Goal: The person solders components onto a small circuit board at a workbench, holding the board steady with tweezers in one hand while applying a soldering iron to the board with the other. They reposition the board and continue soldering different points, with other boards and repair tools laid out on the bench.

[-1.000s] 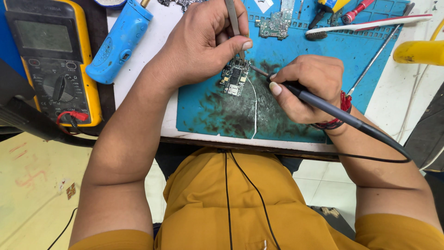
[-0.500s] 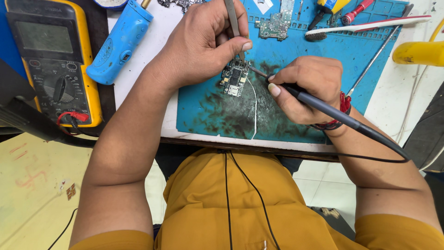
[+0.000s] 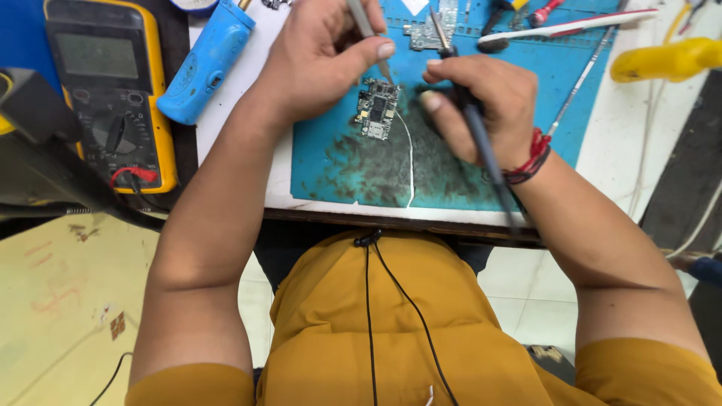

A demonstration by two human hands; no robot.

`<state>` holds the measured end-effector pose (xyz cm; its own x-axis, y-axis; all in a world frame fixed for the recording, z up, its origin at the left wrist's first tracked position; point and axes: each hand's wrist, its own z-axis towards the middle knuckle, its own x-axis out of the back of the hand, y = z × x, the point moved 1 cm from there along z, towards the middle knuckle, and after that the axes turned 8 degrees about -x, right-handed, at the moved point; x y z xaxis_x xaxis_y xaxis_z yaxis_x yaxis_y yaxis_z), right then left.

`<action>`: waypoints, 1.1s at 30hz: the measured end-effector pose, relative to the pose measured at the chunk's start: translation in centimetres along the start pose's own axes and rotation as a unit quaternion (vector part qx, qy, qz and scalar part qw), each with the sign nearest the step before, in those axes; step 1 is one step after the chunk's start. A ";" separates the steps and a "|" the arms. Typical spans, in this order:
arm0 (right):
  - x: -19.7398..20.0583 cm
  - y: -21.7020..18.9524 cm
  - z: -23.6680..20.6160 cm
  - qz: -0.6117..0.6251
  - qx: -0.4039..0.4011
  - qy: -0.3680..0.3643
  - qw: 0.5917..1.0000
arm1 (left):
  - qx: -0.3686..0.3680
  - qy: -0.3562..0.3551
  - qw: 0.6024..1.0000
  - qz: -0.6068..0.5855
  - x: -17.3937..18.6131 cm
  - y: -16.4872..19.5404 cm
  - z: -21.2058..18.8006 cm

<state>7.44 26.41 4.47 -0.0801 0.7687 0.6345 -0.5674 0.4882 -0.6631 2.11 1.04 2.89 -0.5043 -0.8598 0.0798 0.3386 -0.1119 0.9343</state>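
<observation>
A small green circuit board (image 3: 377, 110) lies on a blue work mat (image 3: 331, 162) smeared with dark marks. My left hand (image 3: 320, 56) pinches metal tweezers (image 3: 367, 30) whose tips touch the board's top edge. My right hand (image 3: 481, 105) grips a black soldering iron (image 3: 481, 143), its handle and cable running back over my wrist. The iron's tip (image 3: 436, 22) now points up and away, lifted clear of the board. A thin white wire (image 3: 411, 162) runs from the board toward the mat's front edge.
A yellow multimeter (image 3: 113, 90) and a blue handheld tool (image 3: 207, 60) sit left of the mat. Another circuit board (image 3: 429, 30), a white-handled tool (image 3: 579, 24) and red-handled tools lie at the mat's far edge. A yellow handle (image 3: 665, 60) is at right.
My right hand has swung the soldering iron up, so its tip left the board and now points away from me. The left hand keeps the tweezers on the board.
</observation>
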 end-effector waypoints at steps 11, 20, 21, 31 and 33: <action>-2.0 -7.5 -1.2 -0.138 -0.039 -0.049 0.988 | 0.031 0.316 0.948 -0.003 -3.7 6.0 -9.4; -4.8 -9.2 -2.4 -0.186 -0.182 0.047 0.964 | 0.023 0.376 0.925 -0.041 -6.1 5.2 -11.0; -4.8 -8.9 -2.6 -0.178 -0.179 0.055 0.966 | 0.026 0.377 0.925 -0.045 -6.1 4.8 -10.9; -3.4 -5.7 -7.6 0.053 -0.215 0.173 0.960 | 0.028 0.312 0.948 -0.054 -7.3 3.1 -8.6; -3.4 -5.6 -8.3 0.091 -0.254 0.180 0.946 | 0.027 0.296 0.954 -0.033 -7.3 3.0 -8.5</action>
<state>17.73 24.48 2.73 0.1979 0.9055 0.3754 -0.0959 0.3990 -0.9119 13.53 2.77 2.18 0.0192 -0.9842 -0.1758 0.2724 -0.1640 0.9481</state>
